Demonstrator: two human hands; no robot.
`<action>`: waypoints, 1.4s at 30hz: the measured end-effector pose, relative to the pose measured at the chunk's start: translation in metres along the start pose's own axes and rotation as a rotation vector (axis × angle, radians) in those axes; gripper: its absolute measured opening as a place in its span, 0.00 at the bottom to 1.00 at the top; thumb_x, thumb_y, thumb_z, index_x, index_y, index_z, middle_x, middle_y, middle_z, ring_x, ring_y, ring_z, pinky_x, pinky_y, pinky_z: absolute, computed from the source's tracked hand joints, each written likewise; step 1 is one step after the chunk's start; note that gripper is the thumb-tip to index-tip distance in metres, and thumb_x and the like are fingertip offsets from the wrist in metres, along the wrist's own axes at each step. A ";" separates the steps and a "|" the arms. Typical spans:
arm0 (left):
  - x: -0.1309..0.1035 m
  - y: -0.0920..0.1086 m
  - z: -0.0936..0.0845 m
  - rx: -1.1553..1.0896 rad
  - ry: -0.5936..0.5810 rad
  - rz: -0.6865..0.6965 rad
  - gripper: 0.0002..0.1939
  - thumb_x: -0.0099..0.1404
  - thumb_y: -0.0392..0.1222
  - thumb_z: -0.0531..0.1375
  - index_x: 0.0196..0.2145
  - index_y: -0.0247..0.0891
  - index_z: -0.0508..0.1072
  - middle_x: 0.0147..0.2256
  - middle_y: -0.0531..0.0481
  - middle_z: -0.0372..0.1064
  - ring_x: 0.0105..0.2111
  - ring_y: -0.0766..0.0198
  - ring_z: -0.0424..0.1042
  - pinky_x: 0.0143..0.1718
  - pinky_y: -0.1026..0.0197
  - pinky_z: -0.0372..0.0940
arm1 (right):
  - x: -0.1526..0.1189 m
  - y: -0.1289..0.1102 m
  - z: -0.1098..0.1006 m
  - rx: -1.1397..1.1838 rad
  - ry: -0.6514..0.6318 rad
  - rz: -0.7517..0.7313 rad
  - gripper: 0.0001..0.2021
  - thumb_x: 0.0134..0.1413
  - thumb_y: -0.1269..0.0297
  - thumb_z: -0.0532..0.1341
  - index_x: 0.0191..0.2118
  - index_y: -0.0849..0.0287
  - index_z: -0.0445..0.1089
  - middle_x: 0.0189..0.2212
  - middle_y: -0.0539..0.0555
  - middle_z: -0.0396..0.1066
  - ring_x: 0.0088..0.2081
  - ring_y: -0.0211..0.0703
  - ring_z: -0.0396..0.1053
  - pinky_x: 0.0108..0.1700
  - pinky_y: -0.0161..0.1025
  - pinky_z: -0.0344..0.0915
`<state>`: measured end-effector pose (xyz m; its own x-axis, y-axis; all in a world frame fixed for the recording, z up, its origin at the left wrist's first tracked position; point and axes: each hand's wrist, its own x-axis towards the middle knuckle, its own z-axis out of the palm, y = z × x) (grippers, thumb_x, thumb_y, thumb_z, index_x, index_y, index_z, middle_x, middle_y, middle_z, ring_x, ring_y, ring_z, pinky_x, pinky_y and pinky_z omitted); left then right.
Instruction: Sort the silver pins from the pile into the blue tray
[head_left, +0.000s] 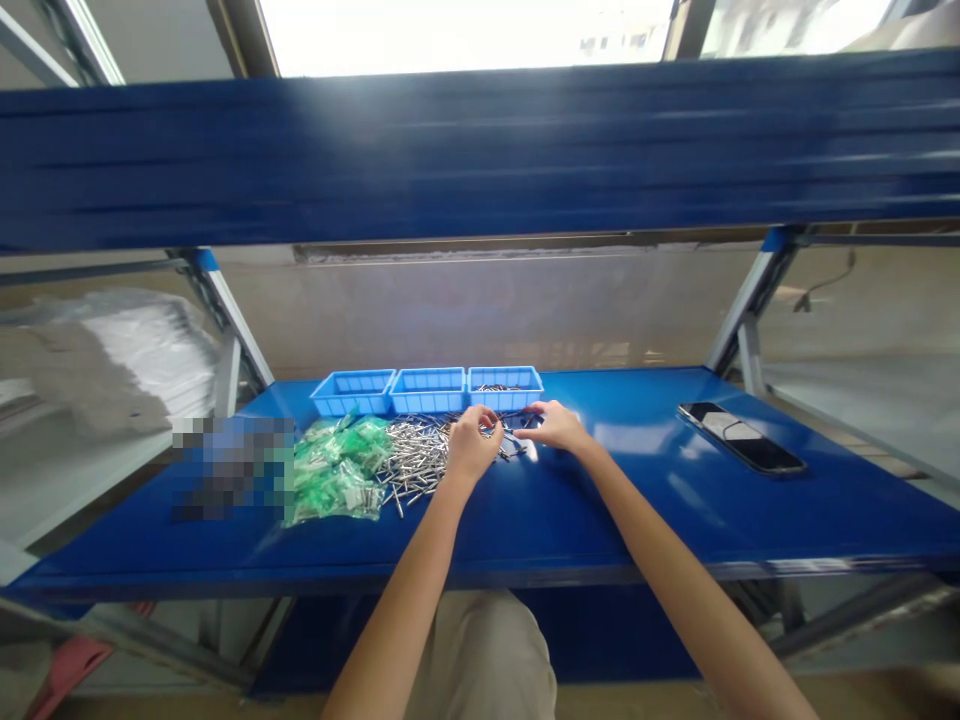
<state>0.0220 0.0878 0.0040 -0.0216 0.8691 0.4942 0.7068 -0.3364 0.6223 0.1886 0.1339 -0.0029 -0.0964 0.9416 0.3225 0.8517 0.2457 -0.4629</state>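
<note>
Above the right part of a loose pile of thin metal pins [416, 455], my left hand [474, 445] has its fingers curled in toward the thumb. Whatever may be in that pinch is too small to make out. Just to the right, my right hand [559, 428] reaches in over a few scattered pins, thumb and forefinger apart, with nothing visible held between them. Behind the hands stands a blue bin [505, 400] with some pins inside. Two more blue bins, a middle one [427, 398] and a left one [352, 402], stand in line with it.
Green-tinted plastic bags [337, 470] with small parts lie left of the pile. A phone [742, 438] rests on the right of the blue table [570, 530]. A blue shelf [480, 160] spans above. White wrapped material [150, 350] is at the left, beside a blurred patch.
</note>
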 end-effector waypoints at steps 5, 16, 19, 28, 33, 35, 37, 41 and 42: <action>-0.009 0.007 -0.002 0.035 -0.308 0.229 0.05 0.53 0.39 0.57 0.30 0.40 0.69 0.28 0.53 0.68 0.28 0.66 0.66 0.31 0.64 0.61 | -0.001 -0.003 0.005 0.150 -0.130 -0.101 0.16 0.38 0.59 0.63 0.38 0.56 0.73 0.35 0.54 0.72 0.32 0.44 0.70 0.30 0.34 0.65; -0.006 0.000 0.004 0.102 -0.283 0.211 0.07 0.56 0.33 0.55 0.32 0.41 0.70 0.32 0.51 0.69 0.37 0.62 0.67 0.43 0.58 0.59 | 0.002 0.006 0.016 0.322 -0.098 -0.135 0.16 0.39 0.56 0.63 0.35 0.59 0.73 0.35 0.55 0.73 0.29 0.42 0.70 0.29 0.35 0.65; -0.006 0.000 0.005 0.138 -0.257 0.207 0.09 0.57 0.31 0.53 0.33 0.41 0.69 0.32 0.52 0.68 0.37 0.63 0.67 0.43 0.57 0.59 | 0.000 0.004 0.014 0.313 -0.051 -0.114 0.17 0.38 0.52 0.64 0.34 0.58 0.73 0.34 0.54 0.72 0.25 0.40 0.69 0.26 0.34 0.64; -0.002 -0.001 0.002 0.065 -0.081 0.119 0.13 0.57 0.27 0.51 0.37 0.42 0.67 0.33 0.52 0.65 0.31 0.67 0.66 0.35 0.64 0.60 | -0.001 -0.002 0.011 0.263 -0.001 -0.132 0.06 0.42 0.63 0.62 0.28 0.58 0.73 0.29 0.53 0.73 0.29 0.41 0.70 0.31 0.35 0.65; 0.000 -0.004 0.003 0.196 -0.007 0.060 0.10 0.55 0.30 0.55 0.35 0.40 0.67 0.34 0.50 0.65 0.37 0.62 0.65 0.40 0.59 0.58 | -0.004 -0.008 0.009 0.122 0.015 -0.106 0.08 0.44 0.59 0.61 0.31 0.54 0.74 0.31 0.51 0.70 0.28 0.39 0.67 0.29 0.34 0.62; -0.001 -0.004 0.003 0.238 -0.033 0.080 0.06 0.55 0.36 0.57 0.34 0.40 0.69 0.35 0.50 0.66 0.40 0.59 0.64 0.42 0.56 0.56 | -0.004 -0.009 0.012 0.092 0.030 -0.075 0.11 0.43 0.56 0.62 0.33 0.54 0.74 0.33 0.52 0.69 0.28 0.39 0.67 0.28 0.34 0.61; -0.003 -0.002 0.003 0.243 -0.094 0.129 0.06 0.55 0.41 0.58 0.33 0.41 0.69 0.36 0.50 0.67 0.40 0.59 0.63 0.44 0.55 0.55 | -0.003 -0.008 0.014 0.091 0.031 -0.055 0.15 0.41 0.53 0.62 0.35 0.55 0.73 0.35 0.53 0.69 0.29 0.39 0.67 0.27 0.33 0.61; -0.006 -0.001 0.004 0.261 -0.200 0.207 0.07 0.55 0.44 0.58 0.33 0.41 0.71 0.34 0.51 0.67 0.40 0.59 0.62 0.44 0.55 0.53 | -0.004 -0.010 0.012 0.106 -0.019 -0.051 0.16 0.42 0.52 0.61 0.38 0.55 0.72 0.37 0.52 0.70 0.32 0.40 0.68 0.28 0.33 0.61; -0.006 -0.002 0.004 0.269 -0.218 0.209 0.07 0.55 0.44 0.58 0.32 0.41 0.71 0.34 0.51 0.67 0.40 0.59 0.62 0.44 0.55 0.54 | -0.005 -0.011 0.011 0.106 -0.033 -0.046 0.15 0.43 0.54 0.61 0.38 0.54 0.72 0.37 0.52 0.71 0.32 0.40 0.68 0.29 0.33 0.61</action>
<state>0.0239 0.0851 -0.0024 0.2718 0.8585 0.4349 0.8407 -0.4317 0.3268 0.1740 0.1291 -0.0081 -0.1526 0.9354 0.3190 0.7867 0.3104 -0.5336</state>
